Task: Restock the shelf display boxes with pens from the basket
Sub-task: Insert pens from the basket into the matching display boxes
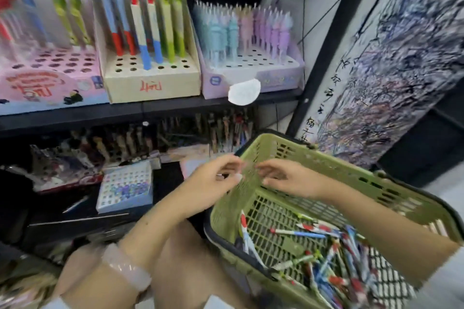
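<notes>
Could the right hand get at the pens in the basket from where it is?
Probably yes. The right hand hovers over the open-topped basket, and the pens lie loose on its floor with nothing covering them; the left hand stays by the rim.

A scroll of ink painting and calligraphy hung beside the black shelf post; a white label dangled from the shelf edge, and a pale gridded box sat on the lower shelf.

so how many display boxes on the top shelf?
3: pink box at left, cream box in the middle, lilac box at right. The frame's left edge crops the pink one; more may sit beyond.
</notes>
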Available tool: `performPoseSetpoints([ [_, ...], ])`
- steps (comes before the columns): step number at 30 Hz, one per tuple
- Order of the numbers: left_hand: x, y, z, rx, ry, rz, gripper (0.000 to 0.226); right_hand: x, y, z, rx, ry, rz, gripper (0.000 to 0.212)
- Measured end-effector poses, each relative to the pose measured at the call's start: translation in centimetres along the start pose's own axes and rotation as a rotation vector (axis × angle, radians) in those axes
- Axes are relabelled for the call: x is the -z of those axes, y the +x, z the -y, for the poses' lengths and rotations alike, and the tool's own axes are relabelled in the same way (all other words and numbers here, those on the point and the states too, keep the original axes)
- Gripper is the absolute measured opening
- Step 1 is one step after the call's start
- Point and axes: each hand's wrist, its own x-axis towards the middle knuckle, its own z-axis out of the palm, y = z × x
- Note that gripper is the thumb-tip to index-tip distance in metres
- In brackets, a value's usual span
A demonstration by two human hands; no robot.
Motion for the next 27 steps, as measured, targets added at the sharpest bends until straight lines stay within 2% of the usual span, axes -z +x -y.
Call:
performPoseSetpoints([
  [8, -6.4, 2.2, 1.1, 0.085, 0.200, 0.223, 0.033, -8.1, -0.8, -9.7, -0.282, 0.044, 0.145, 0.037],
  [13, -6.7, 2.6, 2.3, 0.107, 0.144, 0.174, 0.022, -14.9, 2.2, -9.3, -0.414, 0.093, 0.205, 0.031],
  [15, -6.6, 2.6, 2.5, 0.093, 0.118, 0.160, 0.022, -17.1, 3.0, -9.0, -0.411, 0.087, 0.202, 0.020],
  [18, -6.7, 2.7, 2.7, 0.083, 0.072, 0.161, 0.025, -18.6, 3.3, -8.8, -0.409, 0.064, 0.155, 0.037],
  [21, -6.7, 2.7, 2.8, 0.081, 0.016, 0.142, 0.026, -17.4, 2.9, -9.5, -0.418, 0.040, 0.147, 0.031],
  [24, -6.7, 2.7, 2.9, 0.087, 0.001, 0.151, 0.026, -15.9, 1.3, -10.5, -0.351, -0.046, 0.323, 0.023],
  [27, -6.7, 2.7, 2.8, 0.088, -0.014, 0.147, 0.027, -16.4, -0.6, -10.6, -0.268, -0.201, 0.448, 0.031],
])
